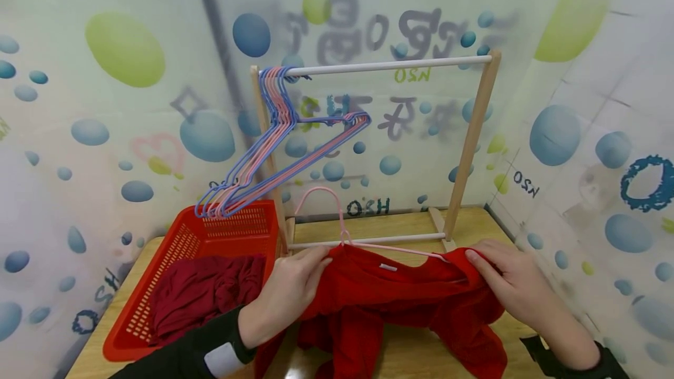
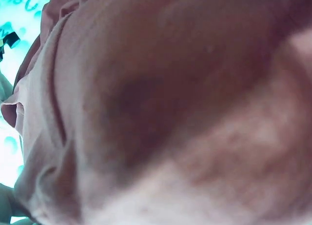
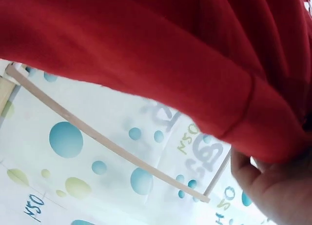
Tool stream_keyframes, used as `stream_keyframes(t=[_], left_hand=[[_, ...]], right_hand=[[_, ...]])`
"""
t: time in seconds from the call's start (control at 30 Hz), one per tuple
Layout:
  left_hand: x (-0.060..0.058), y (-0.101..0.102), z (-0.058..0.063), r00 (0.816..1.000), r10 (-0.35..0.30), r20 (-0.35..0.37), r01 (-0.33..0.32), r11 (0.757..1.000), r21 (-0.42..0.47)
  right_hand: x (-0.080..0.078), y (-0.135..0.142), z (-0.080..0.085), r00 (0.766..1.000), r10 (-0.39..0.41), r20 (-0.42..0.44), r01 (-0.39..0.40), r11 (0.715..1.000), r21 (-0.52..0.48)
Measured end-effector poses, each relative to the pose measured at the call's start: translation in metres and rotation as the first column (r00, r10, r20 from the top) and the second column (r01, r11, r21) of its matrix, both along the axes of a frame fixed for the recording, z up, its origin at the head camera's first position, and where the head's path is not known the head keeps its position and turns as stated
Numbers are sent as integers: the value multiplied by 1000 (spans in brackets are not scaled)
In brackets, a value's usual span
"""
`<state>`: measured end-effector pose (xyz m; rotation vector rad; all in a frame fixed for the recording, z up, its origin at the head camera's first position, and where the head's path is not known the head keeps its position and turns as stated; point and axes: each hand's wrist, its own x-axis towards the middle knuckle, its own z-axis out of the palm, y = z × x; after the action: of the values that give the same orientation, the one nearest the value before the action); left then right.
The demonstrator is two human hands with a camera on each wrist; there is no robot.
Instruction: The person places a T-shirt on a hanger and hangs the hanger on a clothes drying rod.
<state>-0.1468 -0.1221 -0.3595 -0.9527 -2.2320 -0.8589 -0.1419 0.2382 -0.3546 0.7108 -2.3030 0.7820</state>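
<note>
A red long-sleeved top [image 1: 405,291] hangs between my two hands above the table, its neckline and small white label facing up. Inside its neck sits a pink hanger [image 1: 344,224], the hook standing up out of the collar. My left hand [image 1: 289,291] pinches the top at its left shoulder. At the opposite shoulder my right hand [image 1: 518,282] grips the cloth, thumb on top. Red fabric [image 3: 195,83] fills much of the right wrist view, with part of the right hand [image 3: 268,186] at its lower edge. Close, blurred cloth [image 2: 122,98] covers most of the left wrist view.
A wooden rack with a white rail [image 1: 389,66] stands behind the top. Several blue and pink hangers [image 1: 279,127] hang bunched at the rail's left end. On the left, an orange-red basket [image 1: 142,285] holds dark red cloth [image 1: 205,291]. Patterned sheeting surrounds the table [image 1: 474,227].
</note>
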Motion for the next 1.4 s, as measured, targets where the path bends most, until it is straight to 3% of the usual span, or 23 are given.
stream_keyframes(t=[0.3, 0.57, 0.73, 0.93, 1.4], left_hand=[[0, 2, -1, 1000, 12, 19, -11, 1000, -17], [0, 3, -3, 1000, 9, 3, -9, 1000, -29], [-1, 3, -3, 1000, 11, 4, -11, 999, -41], [0, 4, -4, 999, 3, 42, -2, 999, -37], [1, 6, -5, 999, 7, 42, -5, 999, -49]], right_hand=[[-5, -8, -5, 991, -15, -134, 26, 997, 79], [-6, -17, -7, 991, -85, -104, 98, 986, 132], [-7, -21, -7, 996, -64, -62, 72, 987, 143], [-9, -24, -7, 996, -31, -82, 43, 989, 145], [-9, -32, -7, 996, -69, -59, 77, 986, 148]])
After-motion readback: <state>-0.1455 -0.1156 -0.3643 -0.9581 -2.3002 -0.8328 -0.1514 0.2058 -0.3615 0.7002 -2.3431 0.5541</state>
